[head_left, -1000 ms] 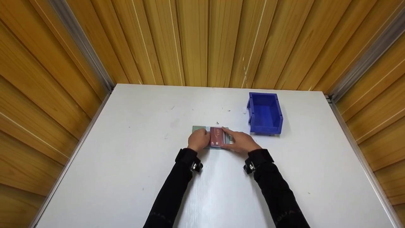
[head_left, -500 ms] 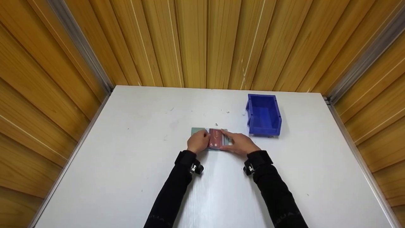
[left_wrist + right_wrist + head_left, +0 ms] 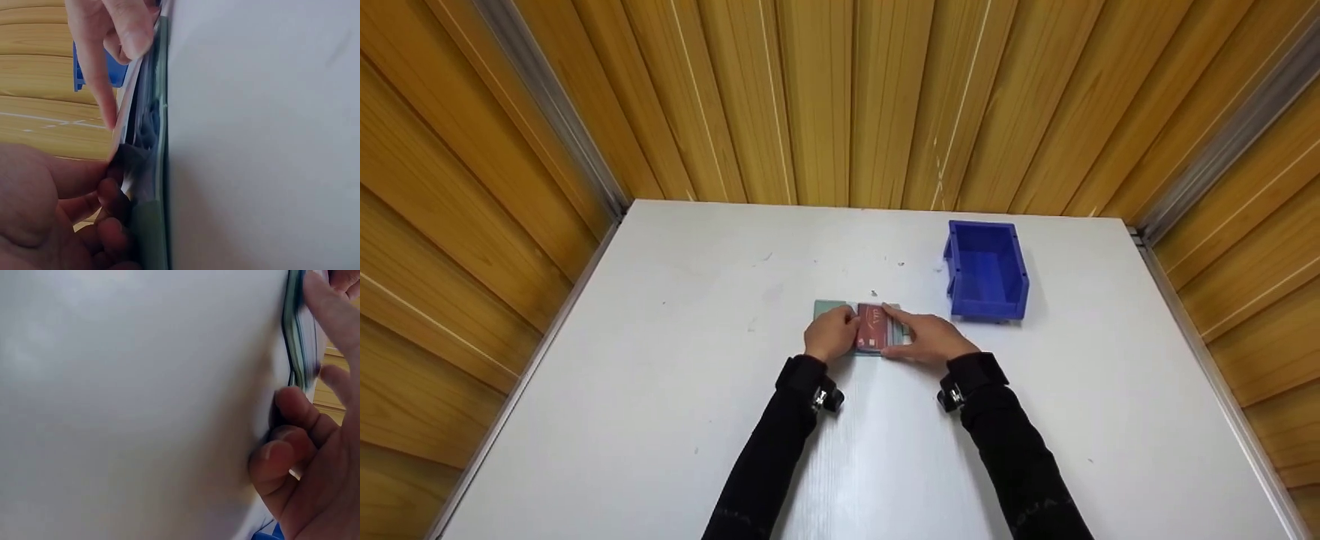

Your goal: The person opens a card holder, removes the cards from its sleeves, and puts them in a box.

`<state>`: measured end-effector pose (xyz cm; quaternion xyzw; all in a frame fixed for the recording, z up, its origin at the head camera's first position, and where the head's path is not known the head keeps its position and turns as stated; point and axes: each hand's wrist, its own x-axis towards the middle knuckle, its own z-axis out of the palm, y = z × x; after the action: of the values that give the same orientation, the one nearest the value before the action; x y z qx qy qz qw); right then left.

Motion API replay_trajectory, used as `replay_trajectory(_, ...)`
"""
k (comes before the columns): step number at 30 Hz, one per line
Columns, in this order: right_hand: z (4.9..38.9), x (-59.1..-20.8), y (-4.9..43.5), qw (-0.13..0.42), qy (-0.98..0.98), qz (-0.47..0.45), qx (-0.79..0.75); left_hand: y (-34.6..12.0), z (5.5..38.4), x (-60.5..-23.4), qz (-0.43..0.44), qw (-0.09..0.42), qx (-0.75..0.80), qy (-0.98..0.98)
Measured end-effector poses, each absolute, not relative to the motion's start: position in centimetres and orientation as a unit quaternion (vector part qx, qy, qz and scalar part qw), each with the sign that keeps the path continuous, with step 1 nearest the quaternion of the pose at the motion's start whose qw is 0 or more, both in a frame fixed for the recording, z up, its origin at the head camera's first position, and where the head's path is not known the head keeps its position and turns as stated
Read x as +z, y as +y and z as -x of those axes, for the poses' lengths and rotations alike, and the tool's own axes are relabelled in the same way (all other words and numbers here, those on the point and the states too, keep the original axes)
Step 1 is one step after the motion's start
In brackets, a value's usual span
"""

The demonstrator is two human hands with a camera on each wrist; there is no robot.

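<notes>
A green card holder (image 3: 828, 306) with clear sleeves lies spread on the white table. On its right part is a dark red bank card (image 3: 873, 327) with pale script and a chip. My left hand (image 3: 830, 333), fingers curled, pinches the edge of a sleeve at the card's left side; the left wrist view shows thumb and forefinger meeting there beside the sleeves (image 3: 147, 101). With thumb and forefinger spread to the card's near and far edges, my right hand (image 3: 933, 337) holds it from the right. Its other fingers curl close to the tabletop in the right wrist view.
A blue plastic bin (image 3: 987, 271) stands on the white table (image 3: 697, 390) behind and right of my right hand. Wood-patterned panels (image 3: 877, 105) enclose the table at the back and both sides.
Both hands stay at the card and holder, with only slight finger shifts. The left fingertips sit a little closer over the card's left edge; the whole head view has shifted slightly.
</notes>
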<state>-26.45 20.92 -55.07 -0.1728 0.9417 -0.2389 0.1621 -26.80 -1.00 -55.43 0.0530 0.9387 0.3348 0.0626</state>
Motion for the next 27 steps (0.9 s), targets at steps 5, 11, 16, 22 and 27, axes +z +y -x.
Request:
replay_trajectory(5,26.4,-55.1,20.6,0.161,0.945,0.156,-0.237,-1.1,26.6,-55.3,-0.052,0.067,0.329,0.941)
replay_trajectory(11,26.5,-55.3,20.5,0.141,0.947,0.155,-0.244,-1.0,26.6,-55.2,-0.043,0.073,0.335,0.939)
replay_trajectory(16,26.5,-55.3,20.4,0.140,0.943,0.159,-0.256,-1.0,26.6,-55.3,-0.034,0.073,0.351,0.933)
replay_trajectory(22,26.6,-55.1,20.5,0.141,0.943,0.154,-0.257,-1.9,26.8,-55.4,-0.037,0.063,0.404,0.912)
replay_trajectory(27,26.6,-55.1,20.4,0.151,0.944,0.152,-0.251,-3.3,26.8,-55.6,-0.035,0.072,0.445,0.892)
